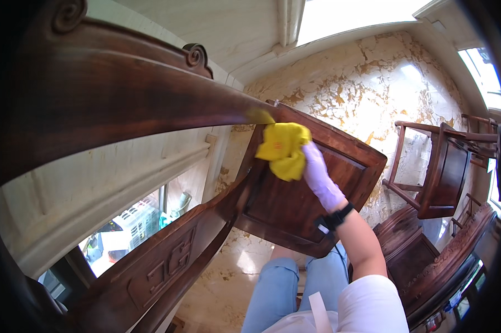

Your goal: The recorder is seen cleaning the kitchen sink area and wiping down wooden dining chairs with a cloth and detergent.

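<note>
My right hand (317,170), in a pale lilac glove with a black band at the wrist, holds a bunched yellow cloth (286,150). The cloth is close to the end of a dark wooden top rail (121,91) with carved scrolls; a blurred yellow patch shows on that end. Whether cloth and rail touch, I cannot tell. Beneath the hand lies the brown wooden seat (292,200) of a chair, with a recessed panel. A curved back splat (167,266) with relief carving runs to the lower left. My left hand is out of view.
A second wooden chair (446,175) lies or stands tilted at the right. Carved wooden furniture (442,266) fills the lower right. The marble floor (358,79) is glossy. A pale moulded wall (109,166) borders the left, with a window and a white plastic basket (140,222) beyond.
</note>
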{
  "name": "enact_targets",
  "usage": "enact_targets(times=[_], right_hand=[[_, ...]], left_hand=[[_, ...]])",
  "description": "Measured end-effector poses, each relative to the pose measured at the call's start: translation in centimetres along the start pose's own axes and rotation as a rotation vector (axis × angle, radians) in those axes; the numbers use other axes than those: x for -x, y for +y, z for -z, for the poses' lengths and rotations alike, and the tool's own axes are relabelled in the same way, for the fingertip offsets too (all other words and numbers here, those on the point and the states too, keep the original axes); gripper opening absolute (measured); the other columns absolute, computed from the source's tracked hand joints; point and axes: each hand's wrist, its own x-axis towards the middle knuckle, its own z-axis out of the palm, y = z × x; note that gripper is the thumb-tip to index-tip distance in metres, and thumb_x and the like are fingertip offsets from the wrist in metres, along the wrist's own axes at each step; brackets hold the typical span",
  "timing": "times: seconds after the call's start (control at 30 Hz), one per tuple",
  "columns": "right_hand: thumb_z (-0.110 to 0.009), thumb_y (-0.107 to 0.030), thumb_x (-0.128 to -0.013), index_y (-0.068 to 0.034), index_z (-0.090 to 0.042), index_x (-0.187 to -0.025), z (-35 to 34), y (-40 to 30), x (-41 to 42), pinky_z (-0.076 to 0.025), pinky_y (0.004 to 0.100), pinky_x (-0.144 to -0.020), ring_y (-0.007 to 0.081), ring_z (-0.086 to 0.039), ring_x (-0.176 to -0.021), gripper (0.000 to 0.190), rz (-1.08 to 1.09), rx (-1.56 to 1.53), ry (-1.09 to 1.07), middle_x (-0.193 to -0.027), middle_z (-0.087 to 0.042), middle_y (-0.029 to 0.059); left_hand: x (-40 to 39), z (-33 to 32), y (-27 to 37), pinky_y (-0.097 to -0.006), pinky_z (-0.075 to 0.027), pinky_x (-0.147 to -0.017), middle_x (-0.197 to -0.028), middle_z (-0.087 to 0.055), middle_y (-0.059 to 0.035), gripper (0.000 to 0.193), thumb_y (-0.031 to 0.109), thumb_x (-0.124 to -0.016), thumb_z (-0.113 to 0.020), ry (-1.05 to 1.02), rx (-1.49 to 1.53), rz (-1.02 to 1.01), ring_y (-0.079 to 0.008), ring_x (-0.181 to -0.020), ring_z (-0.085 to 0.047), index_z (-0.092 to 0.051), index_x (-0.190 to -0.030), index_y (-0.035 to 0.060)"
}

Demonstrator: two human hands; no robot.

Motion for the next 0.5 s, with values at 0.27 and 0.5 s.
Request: enact_targets(times=[0.27, 0.5], right_hand=[[-0.057, -0.021, -0.084, -0.016, -0.053, -0.126, 2.4, -1.3, -7.7, -0.032, 0.0466, -0.101, 0.0305, -0.048, -0.117, 0.043, 0.847, 1.891, 0.117, -0.127, -0.053, 0.0103], [-0.051, -0.033, -0.086, -0.017, -0.059, -0.114, 0.1, -3.7, -13.6, -0.046, 0.0448, -0.08, 0.0305, -0.061, -0.094, 0.033, 0.273, 1.783, 0.029, -0.101, -0.065, 0.0092]], left_hand=[[0.2, -1.7, 0.1, -0.0357, -0.035, -0.101, -0.137, -0.043, -0.0145, 0.051, 0.03, -0.1, -0.032, -0.024, 0.008, 0.014, -0.0244, -0.122, -0.045, -0.029, -0.142, 0.0022], [0.9, -1.2, 1.3, -0.0357, -0.036, -0.1, -0.137, -0.043, -0.0147, 0.051, 0.03, -0.1, -0.032, -0.002, -0.005, 0.017, -0.0245, -0.122, -0.045, -0.029, -0.142, 0.0023]])
